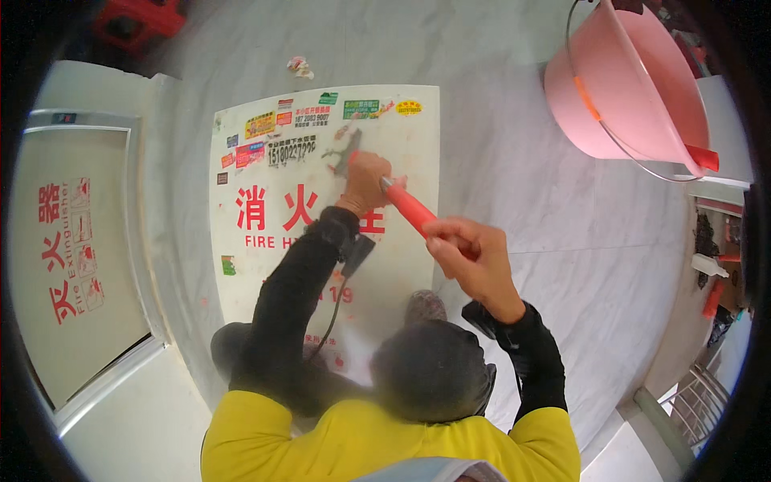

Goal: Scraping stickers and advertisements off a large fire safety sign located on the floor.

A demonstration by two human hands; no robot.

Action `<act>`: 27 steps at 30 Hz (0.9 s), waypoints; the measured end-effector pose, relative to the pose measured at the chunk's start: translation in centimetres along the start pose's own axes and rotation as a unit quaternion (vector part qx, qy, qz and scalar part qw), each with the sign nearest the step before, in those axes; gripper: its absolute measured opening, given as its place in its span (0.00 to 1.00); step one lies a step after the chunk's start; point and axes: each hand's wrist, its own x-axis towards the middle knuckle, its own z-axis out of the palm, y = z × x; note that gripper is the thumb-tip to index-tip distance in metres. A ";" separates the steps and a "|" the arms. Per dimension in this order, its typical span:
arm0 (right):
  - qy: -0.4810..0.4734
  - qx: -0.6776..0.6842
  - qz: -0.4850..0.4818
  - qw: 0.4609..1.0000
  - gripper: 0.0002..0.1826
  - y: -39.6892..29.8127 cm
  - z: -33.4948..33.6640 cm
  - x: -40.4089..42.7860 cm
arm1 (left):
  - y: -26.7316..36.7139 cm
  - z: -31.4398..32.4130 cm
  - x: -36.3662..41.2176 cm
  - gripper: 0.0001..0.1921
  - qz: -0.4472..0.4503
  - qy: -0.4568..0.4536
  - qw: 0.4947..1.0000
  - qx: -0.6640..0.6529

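Note:
My left hand (pixel 364 181) is closed around the metal neck of a red-handled scraper (pixel 412 203), low over a white fire hydrant panel (pixel 409 141) lying on the floor. The fingers of my right hand (pixel 473 256) grip the rear end of the handle. Just ahead of my left hand is a dark grey patch (pixel 346 155); whether it is the blade or scraped residue is unclear. Several small advertising stickers (pixel 260 125) and black stamped print (pixel 292 152) cover the panel's upper part. Large red lettering crosses its middle, partly hidden by my left arm.
A pink bucket (pixel 578 114) with a wire handle stands at the upper right. Crumpled scraps (pixel 300 67) lie beyond the panel on marble-look floor tiles (pixel 518 199). On the left wall is a fire extinguisher cabinet (pixel 114 253). A red plastic object (pixel 141 24) stands at the upper left.

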 end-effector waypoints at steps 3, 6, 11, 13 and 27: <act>0.008 -0.042 -0.202 0.979 0.07 1.3 0.8 -1.2 | 1.4 0.1 -0.7 0.15 0.005 0.006 0.999 -0.043; 0.012 -0.055 -0.108 0.993 0.08 0.4 1.5 0.0 | -0.3 -0.7 0.4 0.15 0.029 -0.001 0.997 -0.068; 0.027 -0.021 -0.074 0.997 0.08 0.7 0.1 -0.3 | -0.4 -0.3 1.0 0.14 0.039 -0.081 0.996 -0.024; 0.066 -0.065 -0.102 0.990 0.08 0.7 -1.5 -3.2 | 3.9 0.2 1.7 0.13 0.038 -0.068 0.993 -0.084; 0.121 0.042 -0.062 0.990 0.06 1.4 -1.3 -1.2 | 2.5 1.4 3.8 0.17 -0.008 -0.031 0.980 -0.199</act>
